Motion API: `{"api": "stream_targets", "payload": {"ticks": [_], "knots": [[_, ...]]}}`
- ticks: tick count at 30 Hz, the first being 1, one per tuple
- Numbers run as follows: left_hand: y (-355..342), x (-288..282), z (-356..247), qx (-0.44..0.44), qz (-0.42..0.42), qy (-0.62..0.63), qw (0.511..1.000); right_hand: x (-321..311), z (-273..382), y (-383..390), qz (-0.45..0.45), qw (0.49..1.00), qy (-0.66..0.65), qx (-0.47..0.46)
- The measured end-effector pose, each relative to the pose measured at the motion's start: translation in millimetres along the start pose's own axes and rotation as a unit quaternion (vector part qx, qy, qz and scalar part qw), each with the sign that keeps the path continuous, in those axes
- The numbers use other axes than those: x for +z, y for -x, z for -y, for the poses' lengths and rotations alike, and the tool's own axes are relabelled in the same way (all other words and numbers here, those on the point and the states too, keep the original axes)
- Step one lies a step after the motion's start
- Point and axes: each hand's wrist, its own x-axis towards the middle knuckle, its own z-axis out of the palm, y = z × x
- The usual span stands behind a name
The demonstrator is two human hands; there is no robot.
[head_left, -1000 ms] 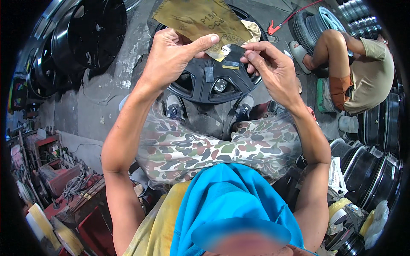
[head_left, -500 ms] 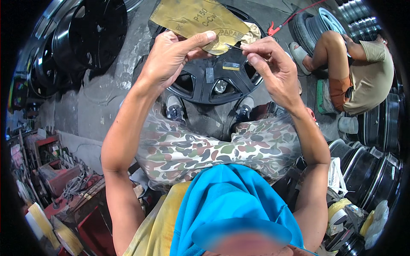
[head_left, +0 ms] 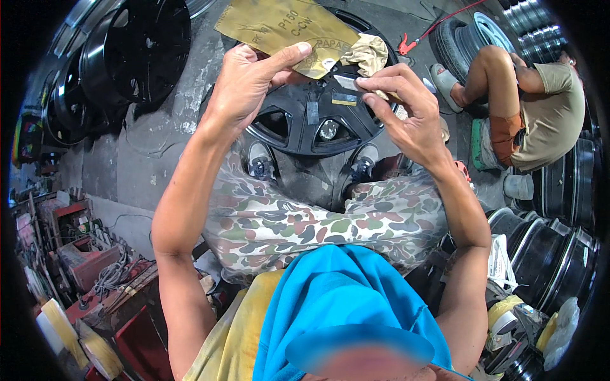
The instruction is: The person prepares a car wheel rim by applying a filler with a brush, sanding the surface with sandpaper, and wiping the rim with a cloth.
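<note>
Pinched between the thumb and fingers of my left hand (head_left: 264, 66) is a sheet of sandpaper (head_left: 267, 25), its yellow-brown printed back facing up. A small torn or cut spot shows at its lower corner. My right hand (head_left: 406, 105) is closed on a small flat blade (head_left: 347, 83), whose pale tip points left, a little apart from the sandpaper. Below both hands a black wheel rim (head_left: 292, 136) lies flat. On it rest a small grey strip (head_left: 312, 113), a yellow-edged strip (head_left: 344, 99) and a crumpled tan cloth or paper (head_left: 368, 54).
My shoes (head_left: 259, 159) stand at the rim's near edge. A co-worker (head_left: 549, 114) sits at the right beside a tyre (head_left: 454, 47). A red air gun (head_left: 405, 44) lies at the far right. Black rims (head_left: 143, 51) stand at the left, above red machinery (head_left: 89, 267). More rims (head_left: 540, 254) are stacked at right.
The blade in my right hand has come away from the sandpaper's edge, down and slightly right. The sandpaper has shifted slightly left, uncovering more of the crumpled tan piece.
</note>
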Motion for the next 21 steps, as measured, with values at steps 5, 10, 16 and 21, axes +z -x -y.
{"api": "stream_targets", "payload": {"ticks": [5, 10, 16, 21], "knots": [[0.3, 5.3, 2.9, 0.024, 0.004, -0.036, 0.999, 3.0, -2.5, 2.3, -0.059, 0.986, -0.122, 0.096], [6.5, 13.0, 1.8, 0.042, 0.002, -0.116, 0.992, 8.3, -2.8, 1.8, -0.033, 0.984, -0.139, 0.102], [6.4, 9.5, 4.6, 0.041, 0.012, -0.124, 0.991, 3.1, 1.8, 0.3, 0.037, 0.974, -0.148, 0.166], [3.0, 8.3, 1.8, 0.041, -0.005, -0.075, 0.996, 2.2, 0.1, 2.7, 0.024, 0.969, -0.203, 0.139]]}}
